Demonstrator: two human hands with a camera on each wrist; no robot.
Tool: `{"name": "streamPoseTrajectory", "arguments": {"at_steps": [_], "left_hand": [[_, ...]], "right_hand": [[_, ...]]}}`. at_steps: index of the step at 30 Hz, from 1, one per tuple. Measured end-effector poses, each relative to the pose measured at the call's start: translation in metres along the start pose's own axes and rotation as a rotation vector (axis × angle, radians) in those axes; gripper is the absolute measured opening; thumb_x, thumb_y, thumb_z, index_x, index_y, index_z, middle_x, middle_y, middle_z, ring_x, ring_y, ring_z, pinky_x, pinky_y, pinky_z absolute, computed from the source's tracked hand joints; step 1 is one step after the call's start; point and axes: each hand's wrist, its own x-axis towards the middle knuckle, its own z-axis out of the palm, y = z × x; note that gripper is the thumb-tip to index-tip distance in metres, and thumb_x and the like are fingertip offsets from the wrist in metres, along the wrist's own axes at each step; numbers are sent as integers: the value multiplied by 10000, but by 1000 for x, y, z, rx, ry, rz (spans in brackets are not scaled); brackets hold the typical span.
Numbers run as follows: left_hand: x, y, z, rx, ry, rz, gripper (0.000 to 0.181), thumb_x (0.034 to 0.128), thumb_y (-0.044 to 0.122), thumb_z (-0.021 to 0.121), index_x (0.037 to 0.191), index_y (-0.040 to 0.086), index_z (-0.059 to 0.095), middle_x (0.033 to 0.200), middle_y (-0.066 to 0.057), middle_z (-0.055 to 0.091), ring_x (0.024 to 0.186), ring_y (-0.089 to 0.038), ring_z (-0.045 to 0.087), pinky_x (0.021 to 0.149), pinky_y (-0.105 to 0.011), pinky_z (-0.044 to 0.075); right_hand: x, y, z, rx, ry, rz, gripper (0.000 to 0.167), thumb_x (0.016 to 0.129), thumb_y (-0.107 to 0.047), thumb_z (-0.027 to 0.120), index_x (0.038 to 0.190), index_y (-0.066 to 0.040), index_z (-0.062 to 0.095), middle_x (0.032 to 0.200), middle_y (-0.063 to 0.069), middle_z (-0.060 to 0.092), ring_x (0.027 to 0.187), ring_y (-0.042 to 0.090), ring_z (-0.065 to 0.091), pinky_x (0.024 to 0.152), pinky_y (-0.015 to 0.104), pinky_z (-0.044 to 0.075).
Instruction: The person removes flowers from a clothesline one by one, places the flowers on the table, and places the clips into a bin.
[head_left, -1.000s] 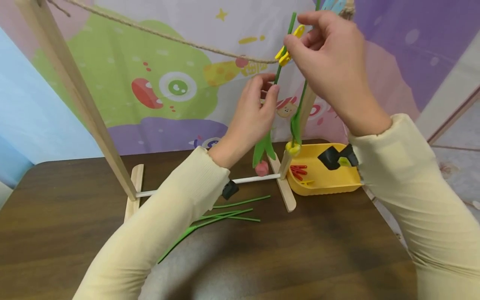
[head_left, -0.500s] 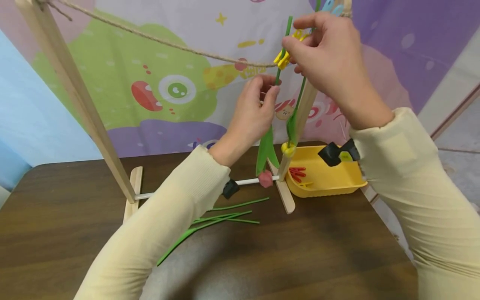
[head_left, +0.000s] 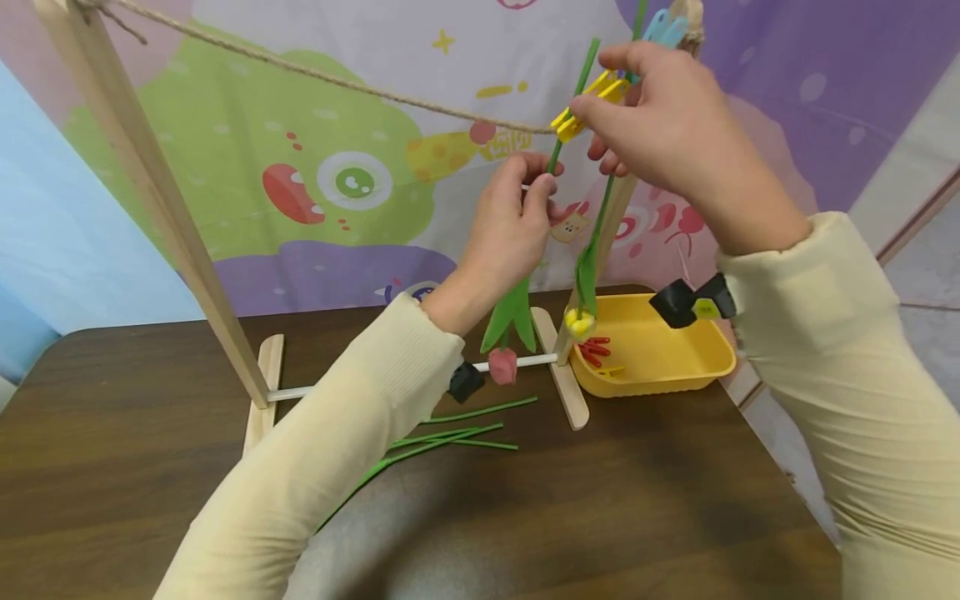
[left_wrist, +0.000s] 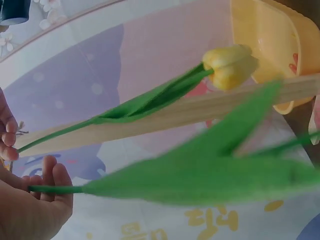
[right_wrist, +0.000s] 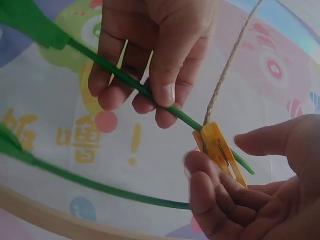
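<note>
My left hand (head_left: 504,225) pinches the green stem of an upside-down artificial pink tulip (head_left: 502,367) between thumb and fingers. A yellow clothespin (right_wrist: 216,145) sits on the twine (head_left: 337,83) and the upper stem, above those fingers. Around that clothespin is my right hand (head_left: 675,142); in the right wrist view its thumb stands apart from the clip, with the other fingertips close to the clip's far side. Beside it hangs a yellow tulip (left_wrist: 230,67), head down, its stem top partly hidden by the right hand. A light blue clothespin (head_left: 666,29) is near the post top.
A wooden frame with a left post (head_left: 150,192) and white crossbar (head_left: 536,360) stands on the brown table (head_left: 600,500). Several green stems (head_left: 450,437) lie in front. The yellow basket (head_left: 675,350) at right holds red clothespins (head_left: 595,352). A cartoon backdrop (head_left: 352,250) hangs behind.
My right thumb and fingers have spread from the yellow clothespin, which stays on the twine and stem. The pink tulip's head has swung a little left. My left hand keeps its hold.
</note>
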Motion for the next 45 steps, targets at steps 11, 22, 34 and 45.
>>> {"name": "streamPoseTrajectory", "arguments": {"at_steps": [11, 22, 34, 45], "left_hand": [[1, 3, 3, -41, -19, -21, 219, 1019, 103, 303, 1141, 0, 452, 899, -31, 443, 773, -150, 482, 704, -197, 416], [2, 9, 1, 13, -21, 19, 270, 1032, 163, 280, 1134, 0, 468, 853, -30, 414, 728, -144, 398, 711, -209, 330], [-3, 8, -7, 178, -15, 34, 278, 1031, 160, 275, 1084, 4, 500, 1121, -112, 507, 1020, -174, 453, 870, -244, 356], [-29, -5, -27, 518, -108, 83, 273, 1029, 165, 280, 959, 5, 489, 909, -110, 455, 866, -233, 407, 795, -324, 361]], "right_hand": [[5, 15, -18, -74, 22, -88, 461, 856, -464, 614, 1185, -143, 591, 792, -6, 625, 637, 129, 598, 564, 170, 467], [8, 25, -22, 264, -18, -122, 429, 835, -333, 672, 1156, -54, 621, 886, -9, 692, 761, 128, 664, 660, 143, 511], [1, 26, -25, 427, 145, -228, 302, 785, -251, 719, 961, -8, 690, 768, 25, 699, 642, 154, 623, 619, 175, 499], [-9, 44, -27, 826, 153, -386, 271, 779, -75, 726, 951, 111, 627, 817, 151, 680, 641, 197, 605, 666, 195, 524]]}}
